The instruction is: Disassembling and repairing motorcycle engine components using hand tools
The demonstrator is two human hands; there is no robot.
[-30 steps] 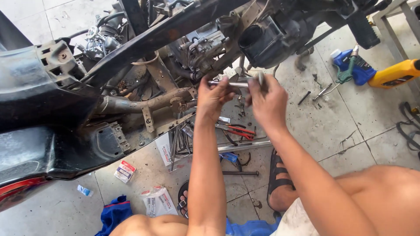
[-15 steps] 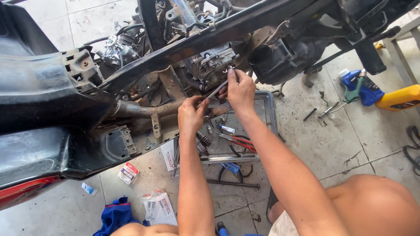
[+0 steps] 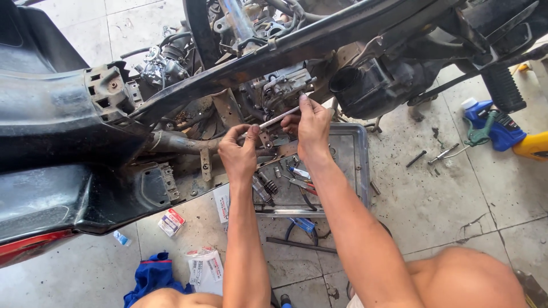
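Both hands share one thin metal rod [image 3: 278, 118], slanted up toward the engine [image 3: 279, 85]. The left hand [image 3: 238, 153] pinches its lower end between thumb and fingers, apparently steadying it. The right hand [image 3: 311, 124], fingers closed round the upper end, presses it against the engine just above, seemingly to guide it. Below both wrists a metal tray [image 3: 351, 165] keeps springs and small tools within reach. Far to the right lies a blue bottle [image 3: 491, 122].

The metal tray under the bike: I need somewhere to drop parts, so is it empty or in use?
In use: the metal tray on the floor holds springs and pliers.
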